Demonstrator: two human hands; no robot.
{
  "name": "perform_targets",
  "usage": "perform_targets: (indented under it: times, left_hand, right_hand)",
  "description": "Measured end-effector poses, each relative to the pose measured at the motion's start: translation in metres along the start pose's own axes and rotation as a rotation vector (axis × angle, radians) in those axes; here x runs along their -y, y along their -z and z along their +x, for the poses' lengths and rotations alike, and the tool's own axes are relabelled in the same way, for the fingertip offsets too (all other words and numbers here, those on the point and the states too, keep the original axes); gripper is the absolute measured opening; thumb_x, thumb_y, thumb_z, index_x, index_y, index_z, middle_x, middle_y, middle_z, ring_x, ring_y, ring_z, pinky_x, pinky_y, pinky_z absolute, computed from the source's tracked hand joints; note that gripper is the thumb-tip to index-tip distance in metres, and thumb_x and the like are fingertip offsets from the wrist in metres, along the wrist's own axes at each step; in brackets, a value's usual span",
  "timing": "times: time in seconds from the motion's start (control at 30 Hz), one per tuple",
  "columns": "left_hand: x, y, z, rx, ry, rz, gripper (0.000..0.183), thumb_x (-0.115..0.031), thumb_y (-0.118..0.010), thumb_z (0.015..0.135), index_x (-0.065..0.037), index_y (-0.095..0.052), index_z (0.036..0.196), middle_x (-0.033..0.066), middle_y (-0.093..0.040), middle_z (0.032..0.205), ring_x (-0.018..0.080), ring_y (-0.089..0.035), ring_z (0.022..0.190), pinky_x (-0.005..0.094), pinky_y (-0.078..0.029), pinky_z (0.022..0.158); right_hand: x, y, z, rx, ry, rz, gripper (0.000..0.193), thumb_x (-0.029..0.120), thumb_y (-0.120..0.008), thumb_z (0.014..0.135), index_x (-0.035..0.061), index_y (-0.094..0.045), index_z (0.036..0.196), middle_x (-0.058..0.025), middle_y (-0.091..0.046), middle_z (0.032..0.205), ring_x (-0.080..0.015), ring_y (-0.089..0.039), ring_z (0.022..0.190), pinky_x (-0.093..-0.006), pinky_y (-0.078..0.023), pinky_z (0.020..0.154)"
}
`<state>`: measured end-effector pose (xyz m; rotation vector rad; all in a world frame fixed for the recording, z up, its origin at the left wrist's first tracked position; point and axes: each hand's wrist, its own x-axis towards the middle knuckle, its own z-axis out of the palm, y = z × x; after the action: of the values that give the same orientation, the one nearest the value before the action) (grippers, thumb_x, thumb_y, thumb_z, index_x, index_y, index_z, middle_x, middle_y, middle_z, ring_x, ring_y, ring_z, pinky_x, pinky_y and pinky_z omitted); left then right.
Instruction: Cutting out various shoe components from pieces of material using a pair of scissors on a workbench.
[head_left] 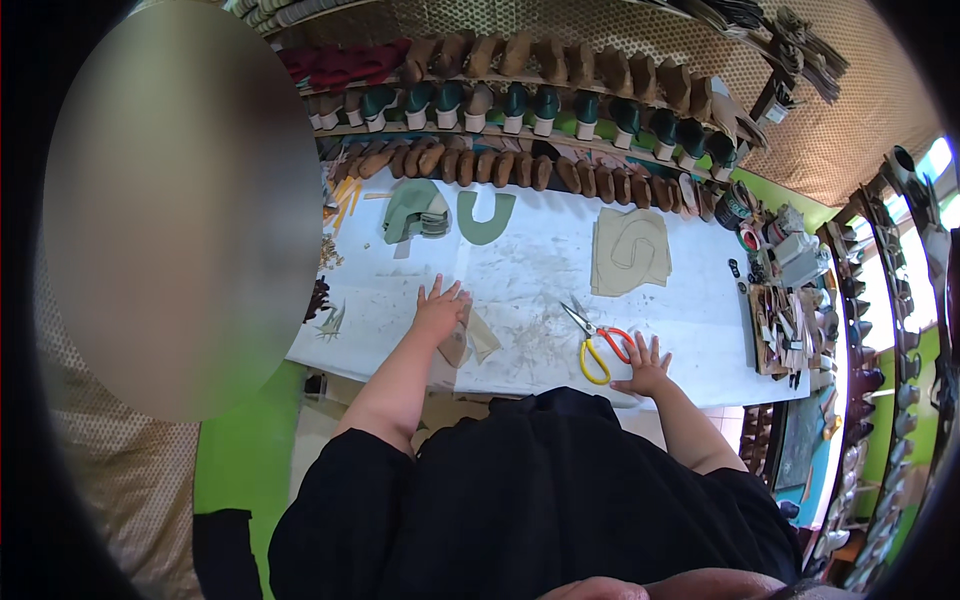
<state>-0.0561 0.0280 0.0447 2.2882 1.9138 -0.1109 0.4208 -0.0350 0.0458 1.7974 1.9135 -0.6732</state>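
Note:
My left hand [438, 314] lies on the white table with its fingers spread, at the upper edge of a brown cut piece [454, 349]. Beside that piece is a beige scrap [482, 336]. Flat and spread out too, my right hand [645, 368] rests just right of a pair of scissors [590, 328], close to their red handle loop. The scissors have one red and one yellow handle, and their blades are slightly apart. Farther back lie beige sheets [603, 262] with a curved outline drawn on the top one.
Behind my left hand sit a stack of green cut pieces [415, 212] and a green U-shaped piece [486, 232]. Shelves of shoes [545, 105] line the table's far side. A tool box [778, 330] stands at the right edge. A large blurred area covers the left.

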Motion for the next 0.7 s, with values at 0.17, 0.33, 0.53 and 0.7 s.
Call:
perform_targets:
  times: [0.17,0.33,0.53,0.7]
  left_hand:
    - [0.001,-0.004,0.011,0.05,-0.049,0.034,0.056,-0.028,-0.071,0.085,-0.03,-0.055,0.138,-0.0005,-0.044,0.15,0.0318,-0.024,0.148,0.0645,-0.015,0.117]
    - [-0.01,0.025,0.021,0.223,-0.086,0.119,0.053,-0.024,-0.078,0.076,-0.024,-0.062,0.127,0.002,-0.058,0.126,0.0261,-0.039,0.138,0.0638,-0.016,0.117]
    - [0.001,-0.001,0.022,-0.024,-0.168,0.137,0.051,-0.025,-0.081,0.071,-0.021,-0.064,0.119,0.0021,-0.061,0.121,0.0251,-0.048,0.126,0.0643,-0.018,0.116]
    - [-0.006,0.001,0.03,0.081,-0.142,0.152,0.048,-0.027,-0.08,0.073,-0.02,-0.065,0.119,0.0033,-0.061,0.12,0.0251,-0.048,0.126,0.0643,-0.019,0.116]
  right_hand:
    - [-0.002,-0.004,0.005,-0.008,0.007,0.018,0.121,0.078,-0.069,0.067,0.0312,-0.007,0.159,-0.0047,0.011,0.166,-0.0379,0.018,0.15,-0.0707,0.003,0.113]
    - [-0.006,-0.006,0.005,-0.024,0.018,0.027,0.121,0.078,-0.07,0.066,0.0318,-0.008,0.159,-0.0048,0.009,0.166,-0.0386,0.016,0.15,-0.0707,0.004,0.112]
    - [-0.003,-0.003,0.004,-0.025,0.037,0.027,0.121,0.078,-0.07,0.066,0.0318,-0.008,0.159,-0.005,0.008,0.167,-0.0392,0.016,0.15,-0.0713,0.003,0.112]
    - [-0.008,-0.005,0.003,-0.018,0.034,0.036,0.121,0.078,-0.069,0.066,0.0321,-0.007,0.159,-0.0057,0.009,0.166,-0.0397,0.016,0.15,-0.0718,0.003,0.112]
